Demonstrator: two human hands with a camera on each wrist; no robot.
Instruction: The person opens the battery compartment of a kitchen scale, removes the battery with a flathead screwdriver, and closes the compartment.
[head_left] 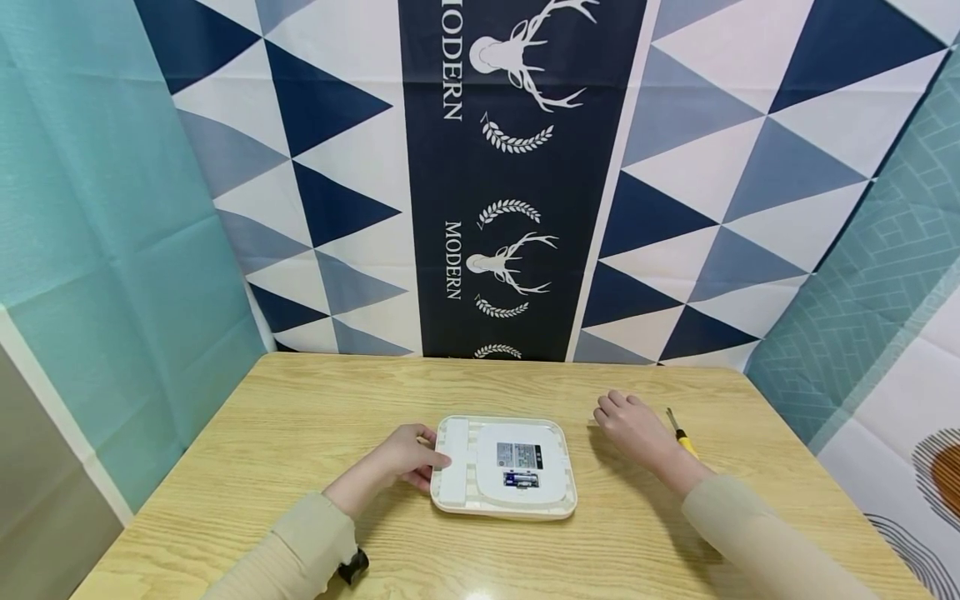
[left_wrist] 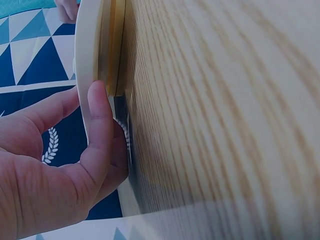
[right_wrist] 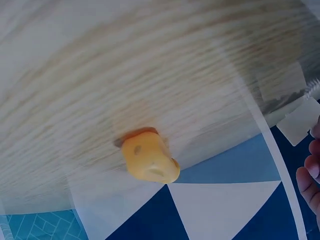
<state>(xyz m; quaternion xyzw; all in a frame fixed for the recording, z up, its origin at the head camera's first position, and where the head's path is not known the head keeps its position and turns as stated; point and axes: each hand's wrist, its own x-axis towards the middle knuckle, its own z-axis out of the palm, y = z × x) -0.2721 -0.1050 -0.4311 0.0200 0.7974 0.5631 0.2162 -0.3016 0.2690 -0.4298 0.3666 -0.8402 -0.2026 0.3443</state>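
A flat white device (head_left: pixel 487 500), which looks like a kitchen scale turned bottom up, lies on the table. Its underside carries a grey label (head_left: pixel 517 455), and below that a battery slot shows blue-and-silver batteries (head_left: pixel 521 479). My left hand (head_left: pixel 415 457) grips its left edge, thumb on top and fingers beneath; the left wrist view shows the fingers (left_wrist: pixel 100 125) against the rim. To the right of the scale, my right hand (head_left: pixel 630 423) pinches a small white square piece (right_wrist: pixel 298 121) just over the table. The piece looks like a battery cover.
A screwdriver (head_left: pixel 681 435) with a yellow handle lies beside my right forearm; its handle end (right_wrist: pixel 150 159) shows in the right wrist view. Near my left wrist is a small black object (head_left: pixel 353 567). A patterned curtain (head_left: pixel 510 317) hangs behind the wooden table (head_left: pixel 337 383).
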